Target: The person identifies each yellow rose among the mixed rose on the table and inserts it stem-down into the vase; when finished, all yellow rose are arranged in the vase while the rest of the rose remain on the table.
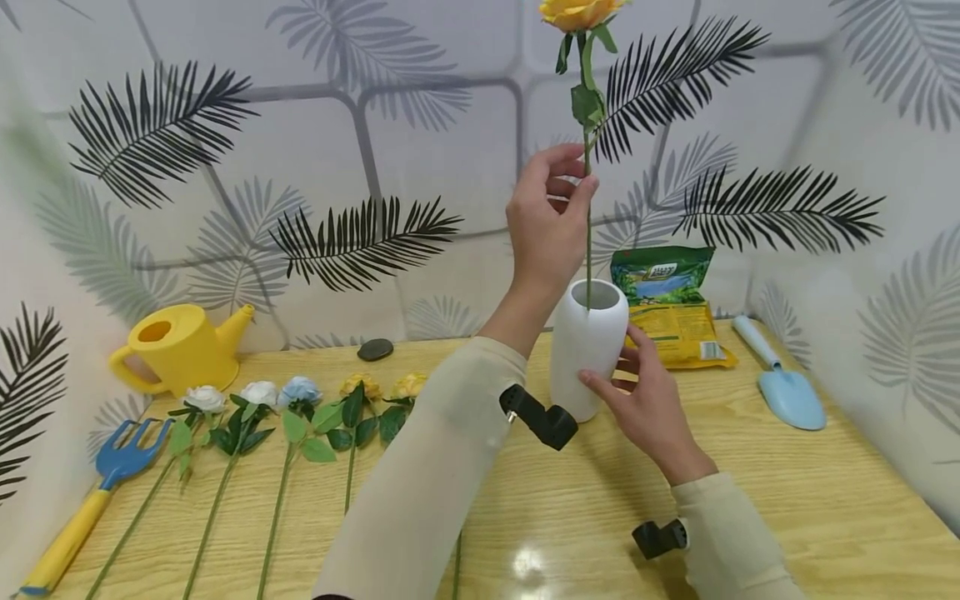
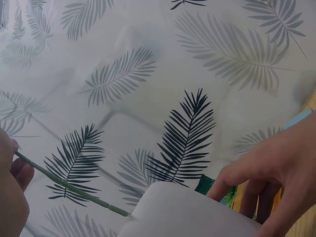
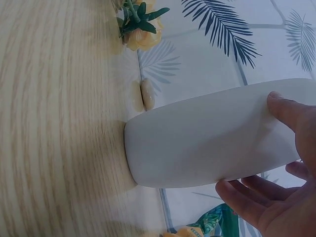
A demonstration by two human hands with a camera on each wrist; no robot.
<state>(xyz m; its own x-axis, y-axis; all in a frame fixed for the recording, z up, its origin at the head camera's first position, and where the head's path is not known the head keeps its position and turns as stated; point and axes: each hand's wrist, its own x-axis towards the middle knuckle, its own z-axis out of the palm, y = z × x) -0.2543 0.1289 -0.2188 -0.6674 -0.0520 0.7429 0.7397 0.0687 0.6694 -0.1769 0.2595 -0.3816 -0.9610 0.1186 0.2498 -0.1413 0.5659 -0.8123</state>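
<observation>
My left hand (image 1: 551,204) pinches the green stem of a yellow rose (image 1: 581,15) between thumb and fingers, holding it upright. The stem's lower end reaches the mouth of a white vase (image 1: 588,358); in the left wrist view the stem (image 2: 81,192) meets the vase's rim (image 2: 143,210). Whether its tip is inside is hard to tell. My right hand (image 1: 648,400) grips the vase from the right, thumb on the near side and fingers round the far side. In the right wrist view the vase (image 3: 207,140) stands on the wooden table (image 3: 54,123).
Several artificial flowers, including a blue one (image 1: 299,392), lie at left. Near them are a yellow watering can (image 1: 180,346) and a hand fork (image 1: 82,517). A dark stone (image 1: 375,349) lies behind. Right of the vase are a green-yellow packet (image 1: 671,312) and a blue trowel (image 1: 791,396).
</observation>
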